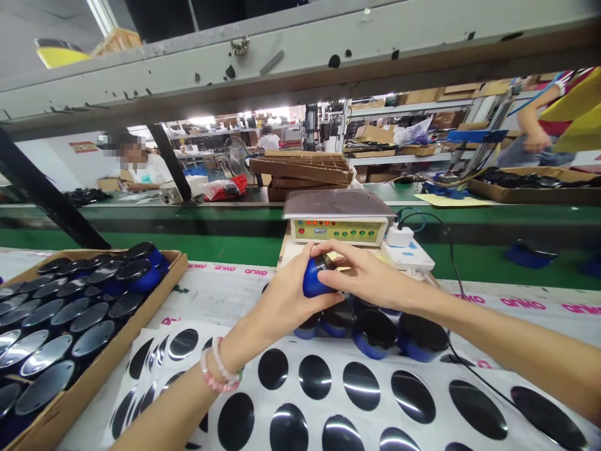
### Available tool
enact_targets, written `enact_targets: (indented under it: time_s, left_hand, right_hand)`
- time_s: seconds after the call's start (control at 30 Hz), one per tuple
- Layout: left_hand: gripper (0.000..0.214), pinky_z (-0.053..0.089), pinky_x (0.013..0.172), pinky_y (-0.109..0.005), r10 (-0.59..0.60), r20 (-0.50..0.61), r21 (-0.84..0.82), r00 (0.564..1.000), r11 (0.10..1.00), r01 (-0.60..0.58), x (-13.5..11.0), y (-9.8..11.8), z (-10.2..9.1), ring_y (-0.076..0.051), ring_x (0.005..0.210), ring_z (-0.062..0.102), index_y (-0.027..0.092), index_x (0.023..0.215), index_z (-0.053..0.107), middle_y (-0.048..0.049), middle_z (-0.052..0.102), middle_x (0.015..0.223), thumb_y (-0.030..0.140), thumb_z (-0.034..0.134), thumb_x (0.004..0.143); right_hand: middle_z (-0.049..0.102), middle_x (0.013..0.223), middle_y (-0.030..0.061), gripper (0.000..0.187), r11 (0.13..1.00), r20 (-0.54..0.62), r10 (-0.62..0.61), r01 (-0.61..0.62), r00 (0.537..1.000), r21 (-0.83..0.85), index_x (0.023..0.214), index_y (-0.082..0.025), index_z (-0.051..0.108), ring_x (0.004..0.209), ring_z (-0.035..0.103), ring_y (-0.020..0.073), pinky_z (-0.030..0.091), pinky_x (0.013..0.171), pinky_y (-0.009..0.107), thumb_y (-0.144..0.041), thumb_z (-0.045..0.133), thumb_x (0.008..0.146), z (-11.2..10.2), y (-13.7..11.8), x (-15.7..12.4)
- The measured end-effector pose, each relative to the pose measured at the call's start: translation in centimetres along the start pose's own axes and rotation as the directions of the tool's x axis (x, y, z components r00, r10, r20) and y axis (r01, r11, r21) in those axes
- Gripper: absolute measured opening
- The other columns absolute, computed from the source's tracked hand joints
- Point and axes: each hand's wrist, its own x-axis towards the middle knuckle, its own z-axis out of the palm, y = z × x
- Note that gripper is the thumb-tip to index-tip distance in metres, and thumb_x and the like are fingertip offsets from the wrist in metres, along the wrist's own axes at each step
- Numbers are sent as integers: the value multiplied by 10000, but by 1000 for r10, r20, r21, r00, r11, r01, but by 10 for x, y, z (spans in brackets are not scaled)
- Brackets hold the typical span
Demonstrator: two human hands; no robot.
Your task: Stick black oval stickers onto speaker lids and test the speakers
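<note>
My left hand (286,299) is wrapped round a small blue round part (313,279) and holds it up above the bench. My right hand (365,275) reaches over from the right, its fingers pinched on the top of the same blue part. Just below the hands stand several more blue parts with glossy black tops (375,329). Nearer to me lies a white sheet of black oval stickers (323,401). A pink bead bracelet is on my left wrist.
A cardboard box (101,369) at the left holds several black-topped blue parts. A beige tester with red lights (339,230) and a white power adapter (400,237) sit behind the hands. Beyond the green conveyor (225,247), other people work at benches.
</note>
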Motion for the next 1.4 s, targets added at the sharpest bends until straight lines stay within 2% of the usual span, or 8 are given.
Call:
enact_targets:
  time_s: [0.4,0.53,0.6,0.77,0.87,1.0,1.17,1.4]
  left_hand:
    - [796,485,861,-296,-128,-174,285,976,943,174,-26,7,-12,-216,1029,626,239,1430,300,-54,615,1230,428,685,760]
    - [756,423,1000,-333,-217,-403,399,889,833,384,-38,-30,-46,-226,1167,550,273,1398,346,-47,563,1283,487,653,741]
    - [687,415,1012,-391,-300,-508,380,807,763,523,-49,-62,-73,-269,1173,539,181,1316,425,-115,559,1260,487,622,733]
    - [544,470,904,-502,-483,-471,384,739,641,664,-70,-121,-115,-351,1009,615,133,1078,538,-146,648,1023,417,669,632]
    - [628,313,1030,-598,-428,-428,460,796,655,599,-59,-110,-101,-408,1242,445,109,1220,467,-218,530,1270,371,637,675]
    - [440,312,1101,-389,-281,-100,507,954,811,292,-20,-68,-44,-237,1286,435,201,1251,507,-100,512,1350,415,480,867]
    - [480,429,989,-460,-252,184,463,950,875,142,18,-58,16,-250,1138,558,191,1279,506,-111,569,1263,433,569,869]
    - [481,500,849,-421,-211,86,396,974,904,161,31,-61,26,-227,938,624,155,1191,519,-81,642,1048,367,673,788]
  right_hand:
    - [636,1140,36,338,994,15,-44,43,999,105,1177,-219,524,948,623,158,510,795,283,-431,446,926,24,-13,15]
    - [512,1358,108,587,997,108,13,-5,994,-73,1431,-215,302,1127,566,218,474,916,368,-461,436,915,-3,5,9]
    - [507,1369,134,587,976,172,102,-65,980,-207,1408,-197,395,1166,539,291,427,968,454,-381,512,863,-23,23,-4]
    - [579,1299,144,672,882,322,322,-159,891,-443,1329,-207,550,1084,592,379,460,906,496,-225,641,664,-43,65,-34]
    - [540,1356,127,702,864,358,347,-147,867,-482,1393,-228,477,1152,559,359,439,946,471,-347,634,719,-34,73,-30]
    - [637,1215,150,648,856,396,363,-133,844,-500,1274,-193,590,1066,608,352,479,862,440,-551,626,734,-25,77,-14]
    - [663,1135,109,410,862,318,276,-88,907,-499,1149,-196,633,1008,620,273,474,842,354,-429,562,819,-26,73,-12]
    - [651,1144,112,385,852,187,215,-90,959,-515,1135,-177,622,996,618,263,464,850,338,-282,565,769,-24,67,-19]
